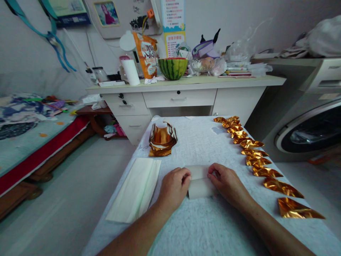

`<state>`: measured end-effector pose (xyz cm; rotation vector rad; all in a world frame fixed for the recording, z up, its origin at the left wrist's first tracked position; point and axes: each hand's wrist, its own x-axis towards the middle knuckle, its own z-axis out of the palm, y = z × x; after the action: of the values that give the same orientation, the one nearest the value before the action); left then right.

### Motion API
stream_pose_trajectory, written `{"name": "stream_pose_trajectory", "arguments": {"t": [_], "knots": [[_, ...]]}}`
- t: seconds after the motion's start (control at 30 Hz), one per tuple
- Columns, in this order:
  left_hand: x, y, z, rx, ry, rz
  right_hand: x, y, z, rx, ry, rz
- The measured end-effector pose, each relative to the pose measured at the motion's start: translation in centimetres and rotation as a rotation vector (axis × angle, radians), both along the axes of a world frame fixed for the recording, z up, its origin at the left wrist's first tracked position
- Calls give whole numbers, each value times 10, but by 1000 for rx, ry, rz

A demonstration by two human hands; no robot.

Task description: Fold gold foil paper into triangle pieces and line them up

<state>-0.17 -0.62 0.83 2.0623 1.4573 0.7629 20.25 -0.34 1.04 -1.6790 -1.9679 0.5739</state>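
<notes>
A small pale sheet of paper (201,189) lies on the cloth-covered table with a fold or curl running across it. My left hand (176,185) pinches its left edge, and my right hand (226,183) pinches the right edge. To the left of my left hand is a flat stack of thin whitish paper (135,190). Beyond that stands a bundle of gold foil sheets (162,138), curled upright into a rough ring. Several twisted gold foil pieces (258,160) form a slanting row along the table's right side.
A white desk (178,97) with drawers stands past the table, bearing half a watermelon (172,68), an orange snack bag (146,55) and a white cup-like cylinder (130,72). At right is a washing machine (306,124); at left, a bed (39,142).
</notes>
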Motion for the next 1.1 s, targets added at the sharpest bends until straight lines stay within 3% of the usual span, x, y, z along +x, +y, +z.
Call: {"name": "stream_pose_trajectory", "arguments": {"t": [0.43, 0.63, 0.9, 1.1], "knots": [[1, -1, 0, 20, 133, -25, 5, -3, 7, -160, -9, 27], [1, -1, 0, 38, 161, -33, 16, -4, 12, -279, 48, 117], [2, 2, -4, 134, 107, -267, 22, -11, 15, -165, -132, 238], [1, 0, -4, 134, 169, -307, 16, -18, 30, -233, -157, 342]]}}
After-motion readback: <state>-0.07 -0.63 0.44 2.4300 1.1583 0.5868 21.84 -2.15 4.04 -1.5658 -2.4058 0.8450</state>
